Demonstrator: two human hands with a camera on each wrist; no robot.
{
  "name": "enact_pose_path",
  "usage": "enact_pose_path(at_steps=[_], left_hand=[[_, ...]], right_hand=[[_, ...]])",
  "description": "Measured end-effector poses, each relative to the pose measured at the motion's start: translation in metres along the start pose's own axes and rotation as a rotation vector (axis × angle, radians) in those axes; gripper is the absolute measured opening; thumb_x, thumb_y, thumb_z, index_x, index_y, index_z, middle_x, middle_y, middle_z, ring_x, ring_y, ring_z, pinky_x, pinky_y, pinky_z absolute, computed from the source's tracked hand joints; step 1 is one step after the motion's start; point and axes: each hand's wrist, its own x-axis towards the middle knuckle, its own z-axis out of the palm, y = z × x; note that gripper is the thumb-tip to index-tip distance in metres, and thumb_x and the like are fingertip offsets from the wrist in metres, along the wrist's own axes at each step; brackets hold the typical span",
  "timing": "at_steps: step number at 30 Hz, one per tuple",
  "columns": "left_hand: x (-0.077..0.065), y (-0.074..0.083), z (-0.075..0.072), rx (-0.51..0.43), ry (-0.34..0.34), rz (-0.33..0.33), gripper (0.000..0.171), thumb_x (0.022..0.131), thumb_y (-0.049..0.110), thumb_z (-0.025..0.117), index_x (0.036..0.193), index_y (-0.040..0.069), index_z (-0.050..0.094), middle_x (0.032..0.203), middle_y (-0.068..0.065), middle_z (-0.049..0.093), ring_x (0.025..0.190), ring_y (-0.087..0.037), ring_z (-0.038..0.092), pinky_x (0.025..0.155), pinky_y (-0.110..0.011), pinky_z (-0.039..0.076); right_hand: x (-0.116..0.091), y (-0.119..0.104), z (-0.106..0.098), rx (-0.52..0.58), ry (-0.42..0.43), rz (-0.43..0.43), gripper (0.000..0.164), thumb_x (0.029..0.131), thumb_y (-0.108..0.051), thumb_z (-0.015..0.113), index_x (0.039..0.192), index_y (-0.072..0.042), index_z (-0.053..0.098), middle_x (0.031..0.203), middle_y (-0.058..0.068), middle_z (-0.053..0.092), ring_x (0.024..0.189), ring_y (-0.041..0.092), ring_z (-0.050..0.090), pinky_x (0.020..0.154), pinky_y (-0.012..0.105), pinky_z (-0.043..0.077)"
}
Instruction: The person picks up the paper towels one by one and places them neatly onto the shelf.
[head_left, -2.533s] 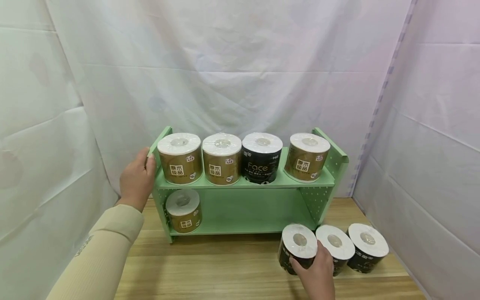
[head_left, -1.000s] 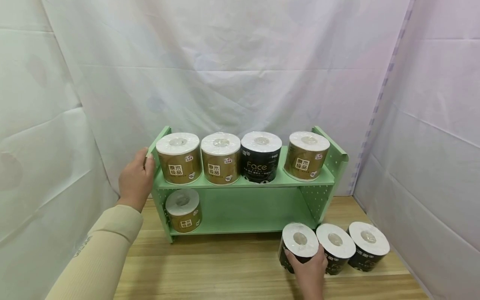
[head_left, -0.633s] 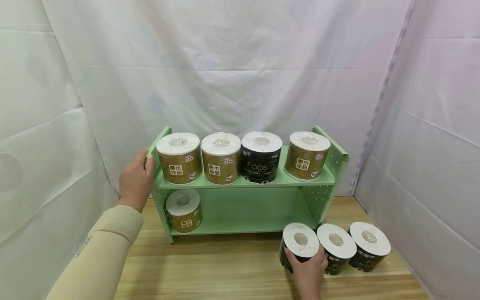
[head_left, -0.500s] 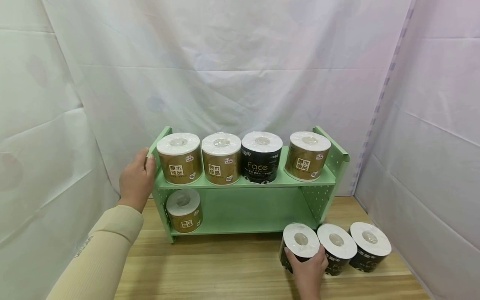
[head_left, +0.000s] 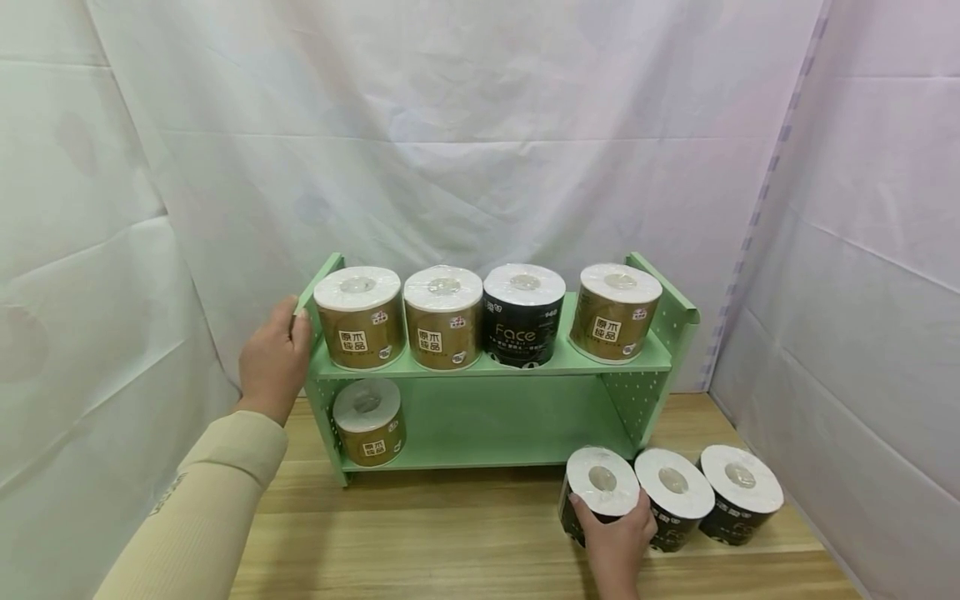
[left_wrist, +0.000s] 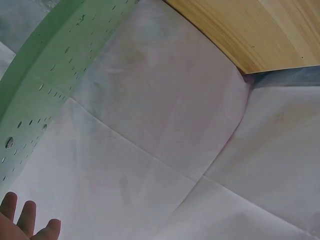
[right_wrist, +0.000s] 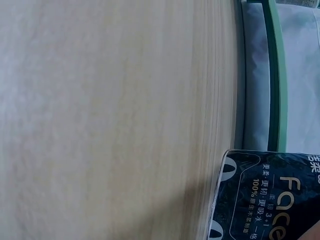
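Observation:
My left hand (head_left: 274, 358) rests at the left side panel of a green two-tier shelf (head_left: 487, 421), thumb by its front edge. In the left wrist view, some fingertips (left_wrist: 27, 217) are extended, below the perforated panel (left_wrist: 55, 60). My right hand (head_left: 618, 546) grips a black-wrapped toilet roll (head_left: 600, 483) from the front, thumb on its left and fingers on its right. The roll stands before the shelf's right end, and its wrapper reads "Face" in the right wrist view. Right of it stand a second black roll (head_left: 675, 483) and a third (head_left: 741, 479).
On the upper tier are two gold rolls side by side, a black roll (head_left: 522, 325), then, after a gap, another gold roll (head_left: 615, 321). One gold roll (head_left: 369, 425) sits at the lower tier's left end. White cloth (head_left: 480, 150) encloses the wooden table (head_left: 420, 542).
Since the earliest frame my right hand has shifted slightly left around the black roll, its thumb now higher on the wrapper. The left hand and the rolls on the shelf stay put.

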Motion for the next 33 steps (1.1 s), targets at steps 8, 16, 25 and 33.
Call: enact_pose_path(at_steps=[8, 16, 25, 33], left_hand=[[0.0, 0.0, 0.0, -0.005, -0.004, -0.011, 0.041, 0.103, 0.027, 0.038, 0.132, 0.004, 0.054, 0.103, -0.031, 0.063, 0.077, -0.047, 0.056, 0.069, -0.059, 0.044], [0.0, 0.001, -0.001, -0.003, -0.016, -0.009, 0.04, 0.103, 0.028, 0.037, 0.131, 0.004, 0.054, 0.095, -0.03, 0.063, 0.073, -0.044, 0.055, 0.066, -0.058, 0.044], [0.001, 0.0, 0.0, 0.0, -0.039, -0.02, 0.042, 0.103, 0.029, 0.035, 0.132, 0.005, 0.053, 0.097, -0.028, 0.063, 0.075, -0.042, 0.054, 0.069, -0.058, 0.044], [0.0, 0.001, 0.0, -0.005, -0.027, -0.022, 0.042, 0.103, 0.029, 0.036, 0.132, 0.005, 0.053, 0.1, -0.029, 0.064, 0.076, -0.044, 0.055, 0.07, -0.058, 0.044]], right_hand=[[0.002, 0.003, 0.001, 0.036, -0.005, 0.017, 0.103, 0.063, -0.017, 0.089, 0.143, 0.007, 0.028, 0.134, 0.033, 0.031, 0.129, 0.049, 0.022, 0.101, 0.062, 0.026], [0.002, 0.002, -0.002, 0.039, -0.022, 0.034, 0.102, 0.064, -0.017, 0.089, 0.142, 0.008, 0.028, 0.134, 0.033, 0.032, 0.129, 0.049, 0.022, 0.101, 0.061, 0.027], [0.003, 0.002, -0.006, 0.033, -0.063, 0.086, 0.102, 0.066, -0.022, 0.089, 0.144, 0.006, 0.028, 0.135, 0.032, 0.03, 0.127, 0.047, 0.022, 0.1, 0.061, 0.028], [0.002, 0.002, -0.01, 0.029, -0.078, 0.097, 0.103, 0.066, -0.025, 0.089, 0.144, 0.006, 0.029, 0.135, 0.033, 0.028, 0.126, 0.047, 0.023, 0.1, 0.06, 0.029]])
